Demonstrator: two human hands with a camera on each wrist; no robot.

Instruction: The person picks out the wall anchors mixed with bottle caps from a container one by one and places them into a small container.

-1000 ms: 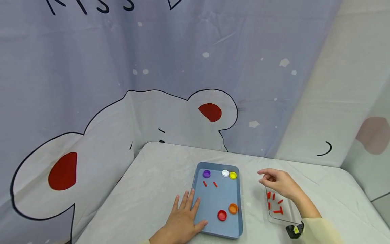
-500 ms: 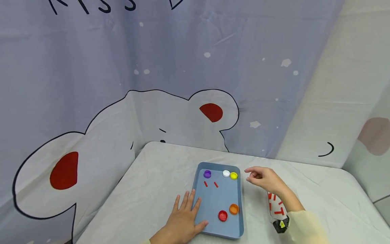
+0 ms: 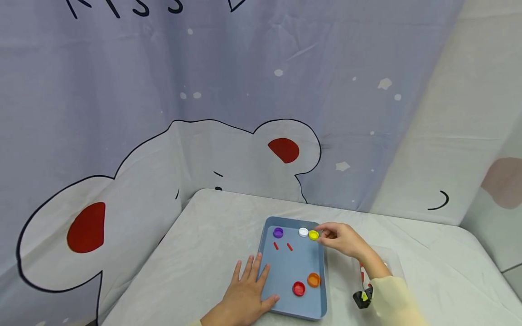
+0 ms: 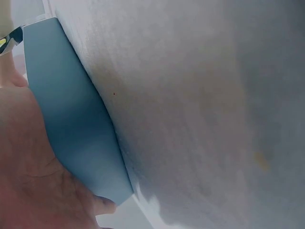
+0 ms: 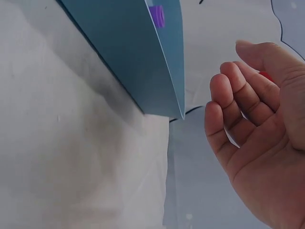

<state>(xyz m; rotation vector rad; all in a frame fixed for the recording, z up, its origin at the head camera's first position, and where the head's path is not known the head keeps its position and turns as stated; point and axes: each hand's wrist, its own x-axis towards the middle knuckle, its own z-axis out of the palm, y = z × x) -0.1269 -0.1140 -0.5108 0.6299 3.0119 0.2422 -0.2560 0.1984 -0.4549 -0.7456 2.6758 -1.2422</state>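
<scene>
My left hand rests with spread, straight fingers over the near left edge of a blue-grey tray. My right hand hovers at the tray's far right edge, its thumb and index finger apart beside a yellow bottle cap. In the right wrist view that hand is loosely bent and nothing shows in it. A white cap sits next to the yellow one. A purple cap lies farther left, with two short red sticks in front of it.
A red cap and an orange cap lie in the tray's near right part. Right of the tray stands a clear box with red sticks, partly hidden by the right forearm. A printed cloth hangs behind the white-covered table.
My right hand has moved left from above the clear box to the yellow cap at the tray's edge. The left hand and the caps have kept their places.
</scene>
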